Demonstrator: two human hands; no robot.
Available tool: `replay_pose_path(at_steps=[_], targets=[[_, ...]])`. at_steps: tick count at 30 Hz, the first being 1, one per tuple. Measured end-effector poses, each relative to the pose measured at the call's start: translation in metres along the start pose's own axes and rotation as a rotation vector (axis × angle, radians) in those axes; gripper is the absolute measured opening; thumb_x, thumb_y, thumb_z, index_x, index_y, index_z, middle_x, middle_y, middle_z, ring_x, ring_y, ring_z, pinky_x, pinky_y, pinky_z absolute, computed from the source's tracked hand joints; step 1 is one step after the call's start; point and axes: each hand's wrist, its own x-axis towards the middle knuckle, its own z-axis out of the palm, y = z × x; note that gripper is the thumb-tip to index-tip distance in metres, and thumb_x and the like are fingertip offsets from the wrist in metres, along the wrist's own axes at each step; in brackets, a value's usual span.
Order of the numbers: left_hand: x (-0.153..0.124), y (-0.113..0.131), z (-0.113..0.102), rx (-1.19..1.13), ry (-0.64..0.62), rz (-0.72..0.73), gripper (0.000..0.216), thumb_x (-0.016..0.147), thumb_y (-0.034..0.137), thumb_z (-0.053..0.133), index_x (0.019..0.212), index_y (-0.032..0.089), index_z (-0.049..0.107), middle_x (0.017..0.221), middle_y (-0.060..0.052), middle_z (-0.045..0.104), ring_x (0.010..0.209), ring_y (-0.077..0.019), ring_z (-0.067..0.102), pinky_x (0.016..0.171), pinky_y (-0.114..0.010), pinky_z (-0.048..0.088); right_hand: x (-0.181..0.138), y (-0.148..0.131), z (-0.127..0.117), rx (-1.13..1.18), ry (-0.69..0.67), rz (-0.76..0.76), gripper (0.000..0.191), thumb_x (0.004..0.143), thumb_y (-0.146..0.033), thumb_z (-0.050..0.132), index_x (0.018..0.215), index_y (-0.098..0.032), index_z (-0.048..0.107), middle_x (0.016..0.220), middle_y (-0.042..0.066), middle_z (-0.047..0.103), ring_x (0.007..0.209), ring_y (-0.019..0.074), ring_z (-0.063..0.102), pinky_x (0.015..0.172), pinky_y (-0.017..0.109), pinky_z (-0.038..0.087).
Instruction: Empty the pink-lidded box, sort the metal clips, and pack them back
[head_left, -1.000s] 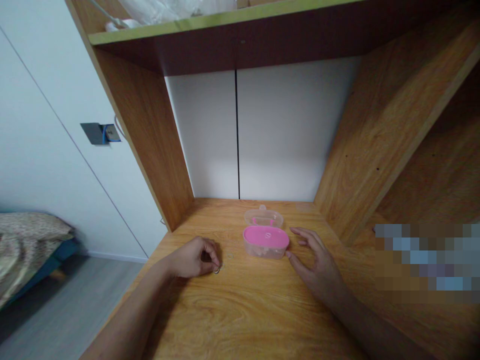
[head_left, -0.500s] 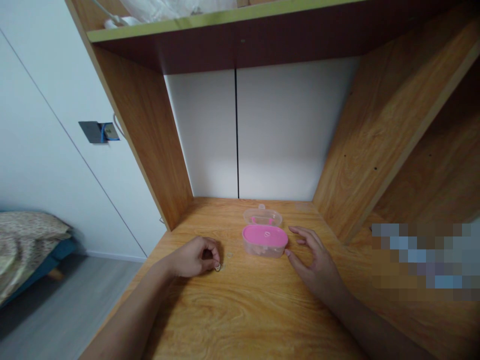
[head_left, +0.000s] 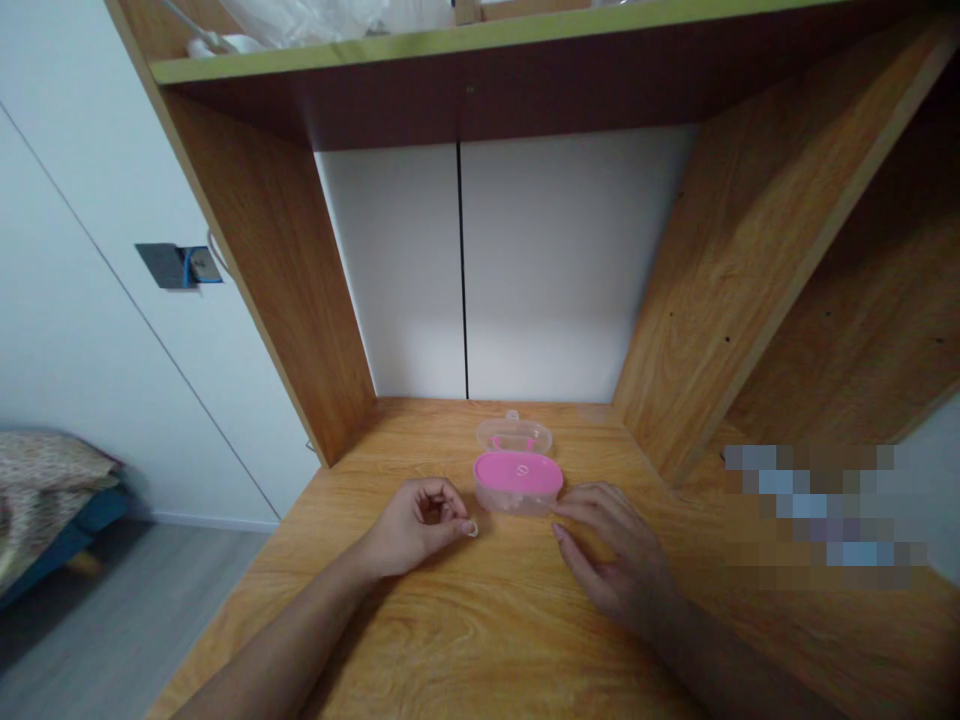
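My left hand (head_left: 424,522) pinches a small pale ring (head_left: 472,528) between thumb and fingertips, just above the tabletop. To the right of it stands an oval clear plastic box (head_left: 517,500) with a pink inner cover (head_left: 517,469). Small pale things show dimly through its wall. The box's clear hinged lid (head_left: 514,436) lies tipped back behind it, with pink parts on it. My right hand (head_left: 619,552) is open, thumb and fingers apart, its fingertips at the right front corner of the box; whether they touch it I cannot tell.
The wooden desk (head_left: 450,650) sits between two wooden side panels (head_left: 262,250), under a shelf (head_left: 450,50) with plastic bags (head_left: 330,20). White doors or panels (head_left: 547,270) close the back. A bed corner (head_left: 52,500) shows at the left, a blurred patch (head_left: 810,505) at the right.
My left hand has moved right towards the box, carrying the small ring off the tabletop. My right hand has shifted towards the front of the box, its fingers closer together. The view has turned slightly.
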Motion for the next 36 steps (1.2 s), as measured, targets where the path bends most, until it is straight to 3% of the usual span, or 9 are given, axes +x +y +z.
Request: replay_pose_path(at_steps=[3,8,16,24,36], targets=[[-0.003,0.004,0.031,-0.095,0.023,0.049,0.03,0.076,0.036,0.083,0.075,0.013,0.064,0.07,-0.002,0.065,0.064,-0.0102,0.053,0.063,-0.023,0.042,0.002,-0.016,0.002,0.021,-0.142,-0.124,0.025,0.089,-0.019,0.067,0.113,-0.021,0.062,0.096,0.006,0.072,0.091,0.0221,0.064,0.082,0.037,0.05],[-0.01,0.013,0.06,-0.198,0.005,0.067,0.027,0.076,0.032,0.083,0.073,0.013,0.065,0.068,-0.001,0.065,0.063,-0.0095,0.055,0.064,-0.021,0.043,0.004,-0.021,0.008,0.069,-0.137,-0.183,0.021,0.091,-0.021,0.069,0.111,-0.019,0.063,0.091,0.003,0.074,0.087,0.0192,0.064,0.077,0.034,0.047],[-0.009,0.008,0.057,-0.23,-0.008,0.019,0.031,0.072,0.035,0.086,0.071,0.013,0.064,0.068,-0.002,0.066,0.063,-0.0102,0.056,0.064,-0.022,0.045,0.002,-0.017,0.009,0.081,-0.102,-0.155,0.017,0.091,-0.021,0.07,0.107,-0.022,0.068,0.087,0.001,0.075,0.086,0.0179,0.064,0.077,0.033,0.047],[-0.01,0.005,0.054,-0.101,0.005,0.036,0.03,0.074,0.038,0.085,0.073,0.014,0.068,0.068,-0.002,0.064,0.065,-0.0118,0.054,0.064,-0.024,0.043,0.001,-0.015,0.008,0.065,-0.141,-0.126,0.02,0.092,-0.021,0.067,0.111,-0.027,0.069,0.086,0.002,0.076,0.088,0.0204,0.066,0.076,0.036,0.051],[-0.012,0.01,0.051,0.033,0.0,0.085,0.025,0.079,0.036,0.08,0.076,0.014,0.071,0.069,-0.004,0.068,0.064,-0.0129,0.056,0.064,-0.025,0.044,0.003,-0.015,0.009,0.061,-0.143,-0.163,0.015,0.094,-0.021,0.066,0.107,-0.024,0.071,0.085,0.001,0.076,0.085,0.0191,0.064,0.074,0.034,0.05]])
